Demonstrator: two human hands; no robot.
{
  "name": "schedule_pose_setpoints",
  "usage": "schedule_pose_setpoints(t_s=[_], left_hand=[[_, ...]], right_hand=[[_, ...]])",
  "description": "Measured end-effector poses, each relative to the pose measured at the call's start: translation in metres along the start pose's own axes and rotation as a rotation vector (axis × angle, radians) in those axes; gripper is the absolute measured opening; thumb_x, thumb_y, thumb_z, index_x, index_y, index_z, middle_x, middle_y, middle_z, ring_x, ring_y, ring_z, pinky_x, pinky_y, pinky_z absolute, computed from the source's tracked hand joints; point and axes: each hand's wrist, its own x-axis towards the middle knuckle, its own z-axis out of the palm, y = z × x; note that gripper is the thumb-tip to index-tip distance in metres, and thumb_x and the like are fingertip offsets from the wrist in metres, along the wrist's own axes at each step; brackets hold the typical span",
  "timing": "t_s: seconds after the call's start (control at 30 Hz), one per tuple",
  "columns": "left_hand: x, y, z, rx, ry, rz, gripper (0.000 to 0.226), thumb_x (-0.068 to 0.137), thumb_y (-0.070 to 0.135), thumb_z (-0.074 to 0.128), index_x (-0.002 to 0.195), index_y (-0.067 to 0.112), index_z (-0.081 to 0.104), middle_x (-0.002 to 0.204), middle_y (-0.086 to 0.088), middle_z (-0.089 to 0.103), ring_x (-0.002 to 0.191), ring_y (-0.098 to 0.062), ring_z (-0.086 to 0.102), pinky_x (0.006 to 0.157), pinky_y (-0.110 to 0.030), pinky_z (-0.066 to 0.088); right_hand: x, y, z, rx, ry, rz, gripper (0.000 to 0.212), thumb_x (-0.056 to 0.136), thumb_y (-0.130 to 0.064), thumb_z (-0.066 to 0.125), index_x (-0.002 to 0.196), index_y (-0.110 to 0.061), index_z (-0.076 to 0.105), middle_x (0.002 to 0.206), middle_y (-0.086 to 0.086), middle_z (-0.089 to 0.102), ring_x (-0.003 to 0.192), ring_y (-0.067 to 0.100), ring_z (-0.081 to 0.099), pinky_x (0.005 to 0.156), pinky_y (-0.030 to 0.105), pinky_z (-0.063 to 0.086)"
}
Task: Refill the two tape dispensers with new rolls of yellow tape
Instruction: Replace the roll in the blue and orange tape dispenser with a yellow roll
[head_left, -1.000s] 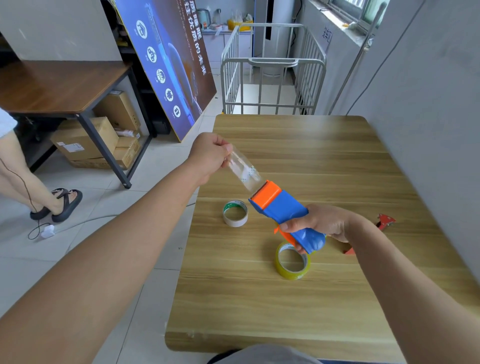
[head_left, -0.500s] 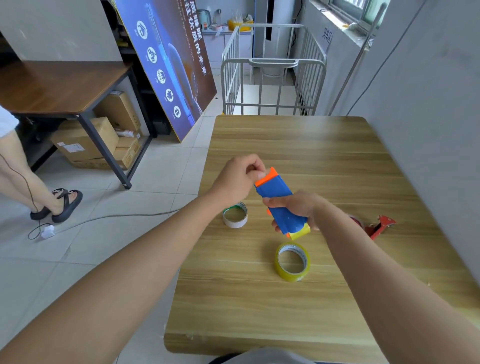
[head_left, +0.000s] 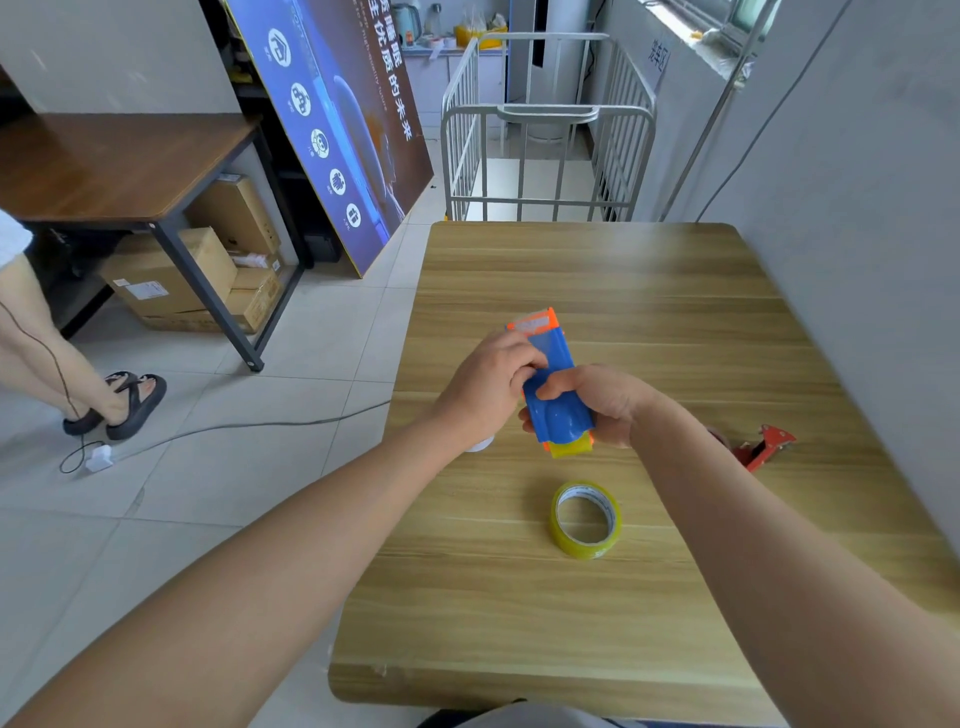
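Cradling a blue tape dispenser (head_left: 558, 410) above the surface (head_left: 623, 291), both hands are engaged.

Item 1, right hand (head_left: 597, 405): fingers (head_left: 561, 387) curled round the dispenser body from the right. Judged to be the steadying grip, tilting the upper face towards the other hand.

Item 2, left hand (head_left: 493, 384): fingers (head_left: 524, 358) bunched and closed on the dispenser's upper left edge, just short of the orange cutter end (head_left: 535, 322). A clear strip of tape (head_left: 540, 338) lies on that face. The fingers appear to pinch or press it down, but the exact contact is hidden.

Item 3, yellow roll (head_left: 571, 448): it shows at the dispenser's near end, just below the right fingers. This dispenser looks loaded, and the step in hand is probably seating the tape at the cutter.

Item 4, loose roll of yellow tape (head_left: 582, 548): flat on the surface, nearer the person than either set of fingers and apart from them. Presumably it is for the second refill.

Item 5, red tape dispenser (head_left: 766, 444): on the surface, right of the right fingers, partly hidden behind that forearm and untouched. Its refill is judged not yet done.

Item 6, pale rim (head_left: 480, 444): under the left wrist, mostly hidden and unidentified.
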Motion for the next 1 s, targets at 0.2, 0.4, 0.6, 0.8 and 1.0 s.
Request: schedule_pose_setpoints(t_s=[0.2, 0.4, 0.6, 0.8, 1.0], left_hand=[[0.002, -0.013, 0.015, -0.042, -0.175, -0.076, 0.040, 0.089, -0.006, 0.043, 0.127, -0.001, 0.052, 0.133, -0.014, 0.051, 0.119, -0.027, 0.050, 0.095, -0.012, 0.030], [0.010, -0.025, 0.030, -0.260, -0.236, -0.296, 0.046, 0.089, -0.006, 0.042, 0.132, 0.007, 0.049, 0.139, -0.008, 0.051, 0.131, -0.020, 0.044, 0.105, -0.017, 0.029], [0.017, -0.032, 0.039, -0.470, -0.197, -0.508, 0.052, 0.091, -0.009, 0.036, 0.140, 0.009, 0.036, 0.117, -0.008, 0.057, 0.104, -0.013, 0.048, 0.069, 0.007, 0.036], [0.017, -0.042, 0.058, -0.471, -0.274, -0.584, 0.049, 0.090, -0.010, 0.036, 0.134, 0.009, 0.047, 0.116, -0.007, 0.052, 0.097, -0.016, 0.047, 0.067, 0.000, 0.039], [0.014, -0.059, 0.076, -0.381, -0.336, -0.724, 0.050, 0.092, 0.009, 0.048, 0.141, 0.015, 0.038, 0.142, -0.008, 0.032, 0.118, -0.023, 0.048, 0.097, -0.028, 0.038]], right_hand=[[0.017, -0.002, -0.010, -0.112, 0.109, -0.020, 0.036, 0.088, 0.005, 0.054, 0.124, 0.004, 0.053, 0.103, 0.018, 0.064, 0.093, 0.034, 0.063, 0.083, 0.042, 0.055], [0.040, -0.001, -0.017, -0.234, 0.233, 0.008, 0.045, 0.085, 0.002, 0.064, 0.128, 0.002, 0.051, 0.123, 0.019, 0.060, 0.112, 0.034, 0.058, 0.099, 0.046, 0.048], [0.064, 0.017, -0.019, -0.417, 0.287, 0.067, 0.049, 0.080, -0.008, 0.070, 0.124, 0.001, 0.051, 0.119, 0.015, 0.060, 0.107, 0.033, 0.058, 0.096, 0.042, 0.050], [0.085, 0.030, -0.019, -0.682, 0.297, 0.076, 0.043, 0.082, -0.013, 0.068, 0.120, -0.001, 0.054, 0.106, 0.011, 0.057, 0.095, 0.028, 0.054, 0.084, 0.036, 0.048], [0.102, 0.041, -0.024, -1.010, 0.305, 0.119, 0.036, 0.087, -0.019, 0.063, 0.116, 0.002, 0.058, 0.088, 0.008, 0.052, 0.085, 0.022, 0.050, 0.072, 0.029, 0.039]])
